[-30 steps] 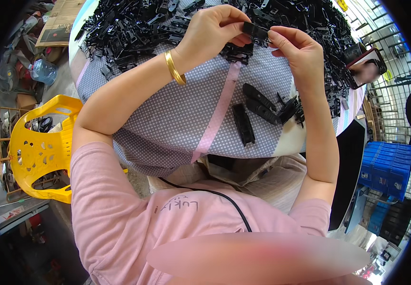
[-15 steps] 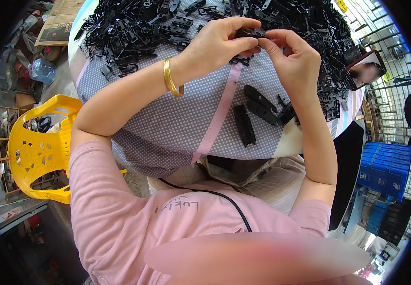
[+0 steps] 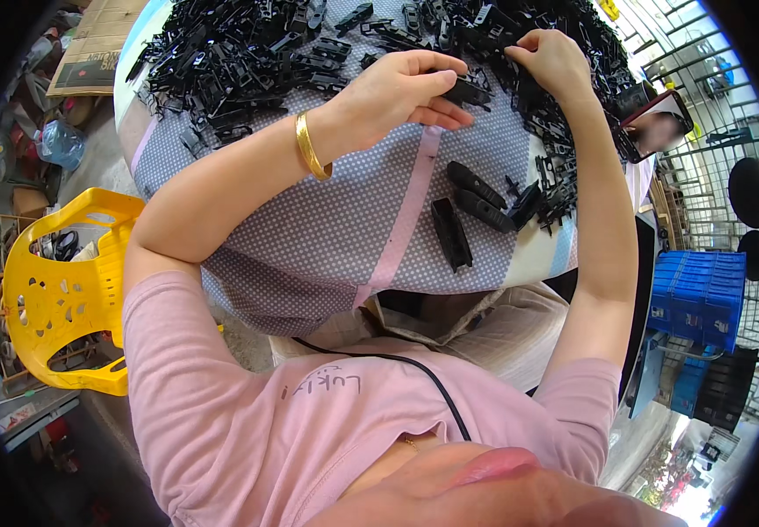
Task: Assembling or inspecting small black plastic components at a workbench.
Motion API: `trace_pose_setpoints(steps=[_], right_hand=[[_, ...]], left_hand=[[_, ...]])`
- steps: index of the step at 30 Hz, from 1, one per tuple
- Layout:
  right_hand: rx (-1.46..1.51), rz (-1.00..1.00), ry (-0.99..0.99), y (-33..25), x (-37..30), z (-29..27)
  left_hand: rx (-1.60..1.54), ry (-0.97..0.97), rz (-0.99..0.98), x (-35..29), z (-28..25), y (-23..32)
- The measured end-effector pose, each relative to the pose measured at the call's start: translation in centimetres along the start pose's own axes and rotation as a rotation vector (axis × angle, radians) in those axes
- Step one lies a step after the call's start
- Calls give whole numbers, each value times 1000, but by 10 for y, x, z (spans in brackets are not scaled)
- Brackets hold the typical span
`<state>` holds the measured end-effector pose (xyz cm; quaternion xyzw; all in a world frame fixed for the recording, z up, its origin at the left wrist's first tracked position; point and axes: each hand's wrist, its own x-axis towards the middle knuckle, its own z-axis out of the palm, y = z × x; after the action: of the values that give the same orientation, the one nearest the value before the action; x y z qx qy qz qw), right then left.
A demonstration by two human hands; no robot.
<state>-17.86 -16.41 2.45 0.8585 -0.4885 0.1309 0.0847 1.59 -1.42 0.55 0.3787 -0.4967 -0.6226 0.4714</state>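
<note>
My left hand (image 3: 406, 92) is over the near edge of the black heap, thumb and index finger drawn close together, lower fingers stretched out. Beside its fingertips is a black clip-like part (image 3: 478, 93); whether the fingers grip it is unclear. To the right, my right hand (image 3: 557, 63) reaches into the pile of black plastic clips (image 3: 248, 53) with its fingers pinched. Whatever lies in that pinch is too small to make out. Nearer me on the dotted cloth (image 3: 327, 237) are two long rounded black pieces (image 3: 483, 209) and a black channel-shaped piece (image 3: 451, 235).
A phone (image 3: 658, 123) with a lit screen leans at the right of the pile. At left stands a yellow plastic chair (image 3: 54, 290), with a clear water jug (image 3: 61, 143) behind it. Blue crates (image 3: 697, 294) are stacked at right, near a wire grid.
My hands have come apart from around a small black part. The right hand has moved right and farther into the pile; the left has dropped slightly, its lower fingers now extended.
</note>
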Motion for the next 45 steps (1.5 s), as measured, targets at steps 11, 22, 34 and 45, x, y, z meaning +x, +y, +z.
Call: trace_pose_setpoints(steps=[11, 22, 34, 45], right_hand=[[1284, 72, -195, -59, -61, -38], [733, -270, 144, -74, -74, -24], [389, -297, 335, -89, -82, -24], [1022, -70, -100, -61, -71, -28]], left_hand=[[-172, 108, 167, 6, -7, -4], [-37, 48, 89, 1, 1, -3], [299, 29, 219, 1, -3, 0], [186, 72, 287, 2, -11, 11]])
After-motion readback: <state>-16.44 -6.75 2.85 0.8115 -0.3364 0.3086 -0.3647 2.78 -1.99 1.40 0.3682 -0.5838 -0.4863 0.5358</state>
